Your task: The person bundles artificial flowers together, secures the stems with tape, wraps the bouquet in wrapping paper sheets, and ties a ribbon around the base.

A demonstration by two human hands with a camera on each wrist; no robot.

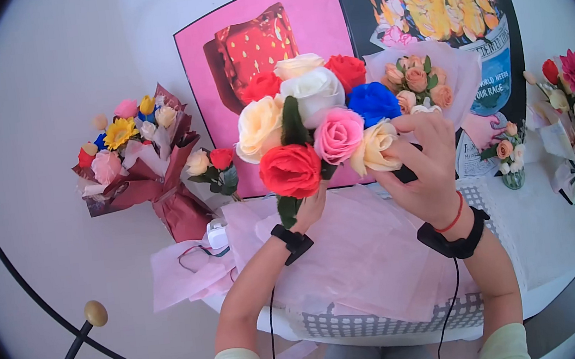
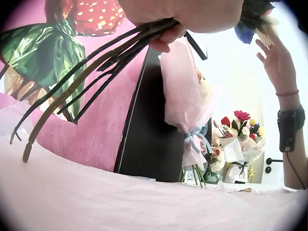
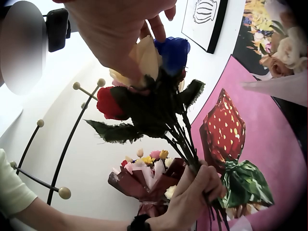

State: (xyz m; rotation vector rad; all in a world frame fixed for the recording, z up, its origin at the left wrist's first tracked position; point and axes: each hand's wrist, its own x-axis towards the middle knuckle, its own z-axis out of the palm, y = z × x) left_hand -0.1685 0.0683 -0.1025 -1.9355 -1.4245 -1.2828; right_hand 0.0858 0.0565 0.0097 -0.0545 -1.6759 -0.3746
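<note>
A bunch of artificial roses, with a white rose [image 1: 312,97], a pink rose [image 1: 338,135], a blue rose [image 1: 374,104] and red ones, is held up over the table. My left hand [image 3: 195,190] grips the dark stems [image 3: 182,137] below the blooms; the stem ends [image 2: 72,89] stick out beneath it in the left wrist view. At the bunch's right side, my right hand [image 1: 428,167] touches a cream rose [image 1: 377,146] with thumb and fingers.
Pink wrapping sheets [image 1: 353,257] cover the table's front. Behind stand a pink picture [image 1: 218,67] and a dark picture [image 1: 507,20]. A wrapped bouquet [image 1: 180,206] lies left; a peach bouquet [image 1: 460,75] and a small vase [image 1: 513,178] stand right.
</note>
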